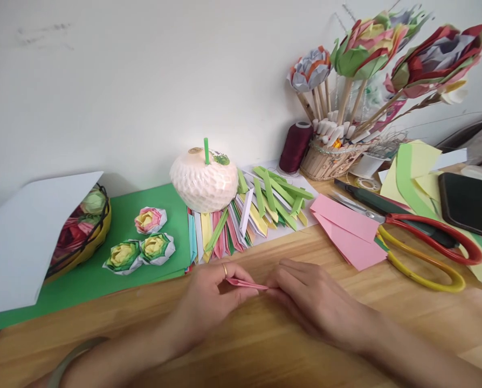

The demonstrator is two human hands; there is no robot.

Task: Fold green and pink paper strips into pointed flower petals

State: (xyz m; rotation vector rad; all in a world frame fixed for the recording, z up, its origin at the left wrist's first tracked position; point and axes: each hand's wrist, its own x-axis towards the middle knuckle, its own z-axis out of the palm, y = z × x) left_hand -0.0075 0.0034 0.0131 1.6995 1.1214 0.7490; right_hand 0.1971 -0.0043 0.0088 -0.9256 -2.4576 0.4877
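A narrow folded strip of pink paper [247,284] lies between my two hands, just above the wooden table. My left hand [219,293] pinches its left part between thumb and fingers. My right hand [305,293] is closed at the strip's right end, its fingertips partly hidden under the hand. Right of my hands lie flat pink paper pieces [352,237]. Behind my hands is a row of folded paper strips [225,231] in several colours, with green folded pieces [281,194] heaped beside it.
A white textured coconut-shaped object [204,180] with a green straw stands behind. Three paper flowers [155,248] sit on green sheets at left, near a basket [103,226]. At right are red-handled scissors [435,226], a phone [471,202], purple thread [296,148] and a flower basket [330,161].
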